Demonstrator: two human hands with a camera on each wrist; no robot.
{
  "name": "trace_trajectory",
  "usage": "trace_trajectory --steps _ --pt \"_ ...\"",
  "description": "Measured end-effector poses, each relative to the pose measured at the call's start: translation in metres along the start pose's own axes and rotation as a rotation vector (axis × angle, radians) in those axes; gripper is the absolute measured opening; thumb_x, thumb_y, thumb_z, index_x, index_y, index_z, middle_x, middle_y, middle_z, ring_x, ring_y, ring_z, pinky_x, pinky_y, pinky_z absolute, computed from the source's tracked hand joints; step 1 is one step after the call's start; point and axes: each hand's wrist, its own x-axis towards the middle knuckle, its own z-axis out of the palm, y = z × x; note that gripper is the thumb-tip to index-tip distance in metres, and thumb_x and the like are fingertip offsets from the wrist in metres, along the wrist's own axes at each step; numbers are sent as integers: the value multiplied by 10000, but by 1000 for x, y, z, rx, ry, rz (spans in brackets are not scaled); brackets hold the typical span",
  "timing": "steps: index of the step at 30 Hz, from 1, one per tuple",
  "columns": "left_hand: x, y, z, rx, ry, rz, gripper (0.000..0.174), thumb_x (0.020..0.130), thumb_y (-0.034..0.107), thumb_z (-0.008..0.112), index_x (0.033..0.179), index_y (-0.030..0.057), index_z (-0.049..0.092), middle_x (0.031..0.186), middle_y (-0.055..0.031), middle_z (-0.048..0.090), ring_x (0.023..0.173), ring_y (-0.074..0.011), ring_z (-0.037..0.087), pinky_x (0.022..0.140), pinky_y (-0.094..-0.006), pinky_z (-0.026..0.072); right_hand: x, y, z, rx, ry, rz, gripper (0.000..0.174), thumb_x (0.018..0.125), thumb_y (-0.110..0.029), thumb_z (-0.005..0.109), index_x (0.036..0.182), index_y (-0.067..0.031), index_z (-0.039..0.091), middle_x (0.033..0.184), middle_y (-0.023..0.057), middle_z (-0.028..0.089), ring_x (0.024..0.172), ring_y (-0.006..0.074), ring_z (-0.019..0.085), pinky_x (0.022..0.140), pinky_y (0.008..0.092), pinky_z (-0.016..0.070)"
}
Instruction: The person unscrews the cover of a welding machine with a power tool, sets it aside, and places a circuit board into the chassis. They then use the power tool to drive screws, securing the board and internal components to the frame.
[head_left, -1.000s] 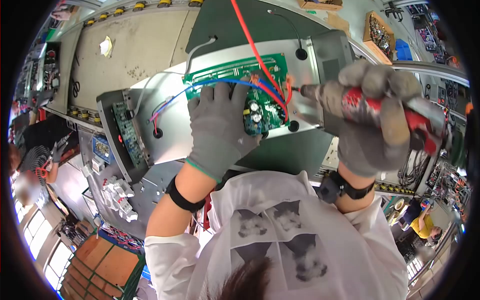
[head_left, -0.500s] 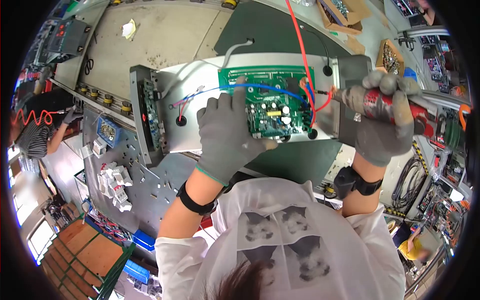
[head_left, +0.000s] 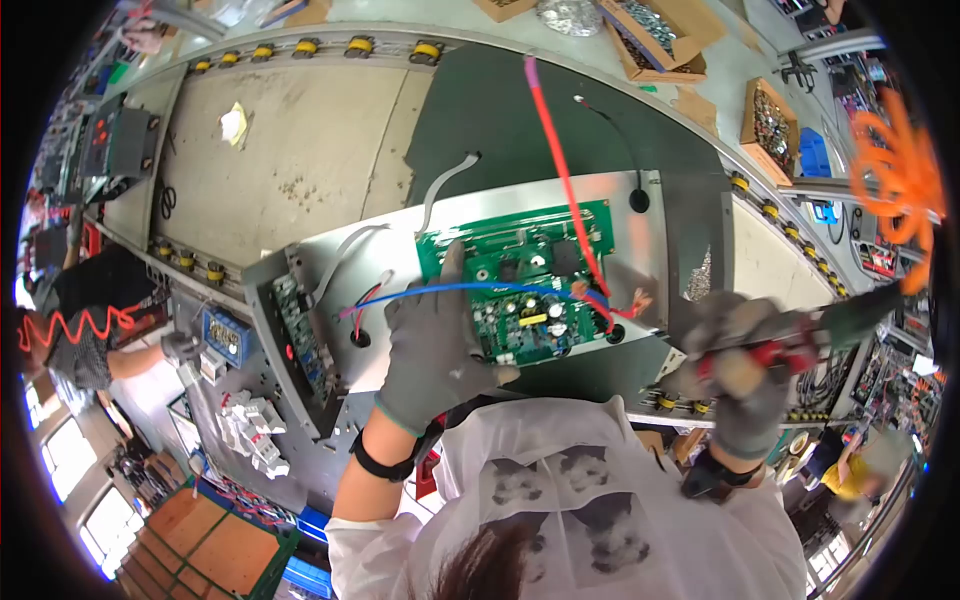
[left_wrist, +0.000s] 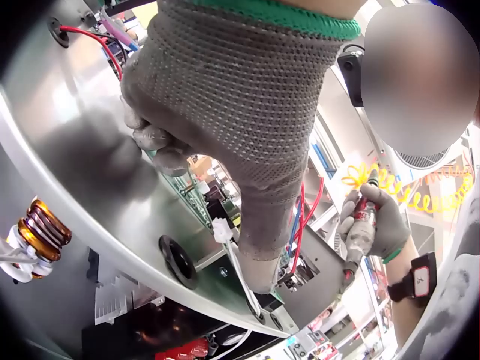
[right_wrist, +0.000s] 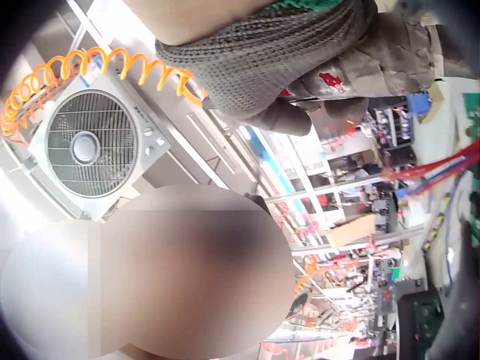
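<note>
In the head view, a green circuit board (head_left: 515, 210) lies on a silver metal chassis (head_left: 385, 262). My gloved left hand (head_left: 430, 345) rests at the board's left end, its index finger extended onto the board and its thumb along the near edge. A blue wire (head_left: 470, 287) crosses over that hand and the board. A thick red wire (head_left: 565, 180) rises from the board's right end. To the right, off the chassis, my gloved right hand (head_left: 745, 375) grips a worn red power screwdriver (head_left: 790, 352); the left wrist view also shows the screwdriver (left_wrist: 361, 229).
An orange coiled hose (head_left: 895, 170) hangs at the right. Boxes of small metal parts (head_left: 770, 130) stand at the back right. Scissors (head_left: 167, 203) lie on the left of the bench. White parts (head_left: 250, 430) are piled at lower left, near another person's hand (head_left: 180, 347).
My right hand has drawn the screwdriver away from the red wire's end at the board, to the right and toward me. My left hand stays on the board. The head view has shifted.
</note>
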Motion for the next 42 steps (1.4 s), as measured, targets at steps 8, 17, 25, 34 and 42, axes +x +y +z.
trace_trajectory --steps 8,17,25,34,42 --pt "4 3 5 -38 78 71 1213 434 385 878 1384 -55 265 1182 -177 557 1052 -362 539 881 -434 415 -8 14 11 -472 -144 -79 316 601 49 718 869 -55 585 1272 201 482 1176 314 508 920 388 432" --pt "3 2 8 -91 78 21 1156 438 381 848 1378 -14 303 1205 -136 530 987 -330 534 873 -427 380 -9 24 25 -426 -56 176 268 649 22 723 865 -47 580 808 38 613 744 119 549 715 276 456" --pt "4 -2 9 -82 79 -7 1163 435 361 865 1378 -29 306 963 -94 570 871 -262 537 784 -378 394 -2 51 32 -241 -59 268 235 727 65 659 918 -20 551 780 3 559 677 68 517 618 230 433" --pt "-1 -8 12 -106 100 -3 1160 464 334 833 1403 -39 262 1080 -145 562 1000 -336 532 838 -423 382 -1 62 42 -150 62 262 298 739 125 591 986 -29 524 873 106 637 596 106 543 473 237 410" --pt "-8 -12 28 -104 218 55 1181 442 363 839 1401 -26 268 954 -110 578 939 -302 540 788 -428 383 -2 63 37 -258 62 126 329 691 94 591 985 -35 522 862 99 630 788 165 609 670 272 479"
